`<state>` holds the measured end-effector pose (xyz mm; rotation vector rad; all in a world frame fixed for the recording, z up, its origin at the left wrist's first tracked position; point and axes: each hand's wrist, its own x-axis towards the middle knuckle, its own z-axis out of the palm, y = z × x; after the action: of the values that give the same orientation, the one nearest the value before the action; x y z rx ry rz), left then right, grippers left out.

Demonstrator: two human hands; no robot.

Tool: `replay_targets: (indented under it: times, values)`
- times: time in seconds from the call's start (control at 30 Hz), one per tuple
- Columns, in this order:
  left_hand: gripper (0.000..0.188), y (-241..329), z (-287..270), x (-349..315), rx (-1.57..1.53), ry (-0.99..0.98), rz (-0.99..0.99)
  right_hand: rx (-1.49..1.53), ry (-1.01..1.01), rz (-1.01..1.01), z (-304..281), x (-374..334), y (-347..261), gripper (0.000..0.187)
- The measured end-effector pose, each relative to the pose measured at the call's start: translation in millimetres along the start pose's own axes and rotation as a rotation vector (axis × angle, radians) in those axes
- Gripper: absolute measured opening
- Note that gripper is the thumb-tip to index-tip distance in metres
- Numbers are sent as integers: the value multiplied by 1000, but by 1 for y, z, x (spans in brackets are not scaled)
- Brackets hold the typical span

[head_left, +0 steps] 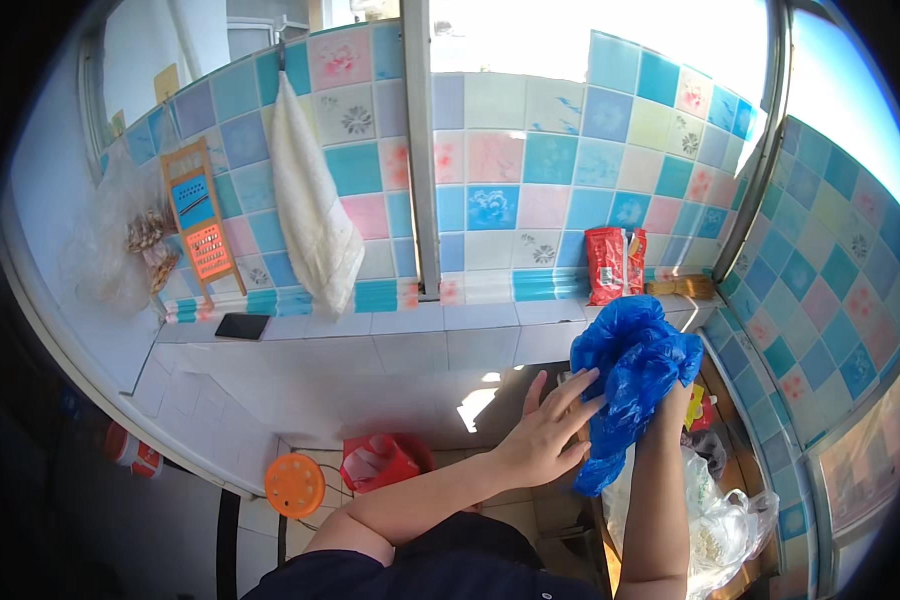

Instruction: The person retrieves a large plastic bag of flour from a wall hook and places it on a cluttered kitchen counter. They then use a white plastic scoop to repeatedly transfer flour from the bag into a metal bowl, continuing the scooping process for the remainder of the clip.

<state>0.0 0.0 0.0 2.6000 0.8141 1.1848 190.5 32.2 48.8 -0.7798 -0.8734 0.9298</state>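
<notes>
A crumpled blue plastic bag point(635, 370) is held up in front of me, to the right of the middle. My left hand point(550, 435) has its fingers spread, and the fingertips reach the bag's left side. On the other side, my right hand point(676, 402) grips the bag from below; blue plastic covers most of its fingers. Whether anything lies inside the bag cannot be seen. Below my right forearm sit clear plastic bags point(725, 530) with whitish contents.
On the tiled ledge stand red packets point(615, 265), a straw brush point(682, 287) and a black phone point(242, 326). A white towel point(310, 200) and a grater point(202, 225) hang on the wall. Lower down are an orange stool point(294, 486) and a red bin point(400, 458).
</notes>
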Motion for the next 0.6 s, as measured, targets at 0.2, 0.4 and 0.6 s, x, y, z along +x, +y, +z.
replay_targets:
  times: [0.2,0.4,0.6]
  values:
    - [102,-86,-13,-122,-1147,357,-991,387,-311,290,106,-48,26,22]
    - [87,-47,-95,-125,-1770,539,-731,236,-293,37,183,-73,34,52]
    - [90,-35,-200,-135,-1045,766,-385,-472,-599,-737,249,-121,88,43]
